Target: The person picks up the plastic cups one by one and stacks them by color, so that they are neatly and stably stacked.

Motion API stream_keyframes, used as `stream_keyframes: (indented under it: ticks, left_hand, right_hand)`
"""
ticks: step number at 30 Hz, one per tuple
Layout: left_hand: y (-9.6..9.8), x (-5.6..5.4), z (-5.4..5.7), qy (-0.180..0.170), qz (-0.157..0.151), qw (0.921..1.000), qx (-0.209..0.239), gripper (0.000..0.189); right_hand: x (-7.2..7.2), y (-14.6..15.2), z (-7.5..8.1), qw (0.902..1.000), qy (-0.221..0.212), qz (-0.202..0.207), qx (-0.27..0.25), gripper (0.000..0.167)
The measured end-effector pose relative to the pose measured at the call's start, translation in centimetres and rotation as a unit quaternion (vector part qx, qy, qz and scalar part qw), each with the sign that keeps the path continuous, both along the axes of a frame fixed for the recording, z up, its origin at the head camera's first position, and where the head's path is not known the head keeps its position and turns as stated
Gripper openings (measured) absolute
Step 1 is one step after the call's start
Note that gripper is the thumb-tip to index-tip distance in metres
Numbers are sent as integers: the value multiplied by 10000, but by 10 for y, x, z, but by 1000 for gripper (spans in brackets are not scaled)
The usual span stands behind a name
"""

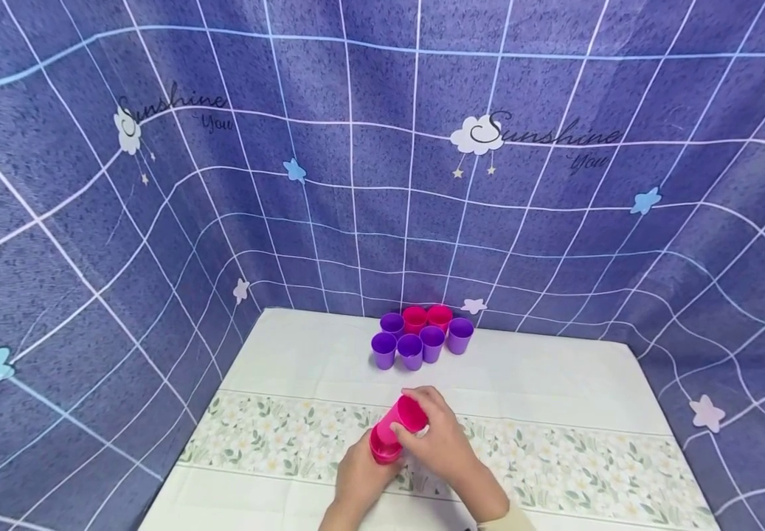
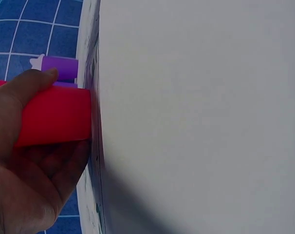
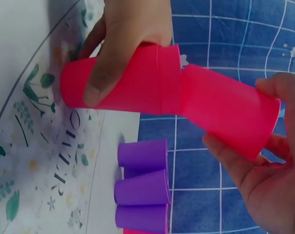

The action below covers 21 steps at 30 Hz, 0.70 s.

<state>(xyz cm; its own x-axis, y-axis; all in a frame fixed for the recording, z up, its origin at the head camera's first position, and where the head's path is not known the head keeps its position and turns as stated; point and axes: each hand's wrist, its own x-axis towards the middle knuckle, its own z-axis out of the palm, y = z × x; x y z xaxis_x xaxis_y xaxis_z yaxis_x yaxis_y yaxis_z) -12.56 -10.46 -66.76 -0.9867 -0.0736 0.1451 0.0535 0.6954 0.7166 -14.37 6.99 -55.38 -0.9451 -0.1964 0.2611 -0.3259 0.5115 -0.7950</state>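
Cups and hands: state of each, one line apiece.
Lower pink cups: apparently nested, roughly upright
Tilted pink cup: mouth up, base at the lower rim
Five purple cups: upright, open side up
Two rear pink cups: upright, open side up
Left hand: grips the lower pink cups
Right hand: grips the tilted pink cup

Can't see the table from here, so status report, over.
Left hand gripping pink stack. Right hand holding single pink cup, tilted at the stack's mouth. Purple cups stand beyond, apparently not in the way.
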Motion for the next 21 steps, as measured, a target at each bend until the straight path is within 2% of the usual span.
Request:
stream_keyframes:
  ticks: [7,14,21]
  left_hand:
    - [0,-1,-3,213,-51,9997,-107,62]
    - [-1,-1,-4,145,-133,9995,-249,58]
    - [-1,2,-2,118,-166,9997,-101,52]
  right_hand:
    - [5,-6,-4,9985,124,345,405,56]
    - [10,-8,-11,9968,372,403,584,57]
    - [10,-13,-19,9943,614,536,681,58]
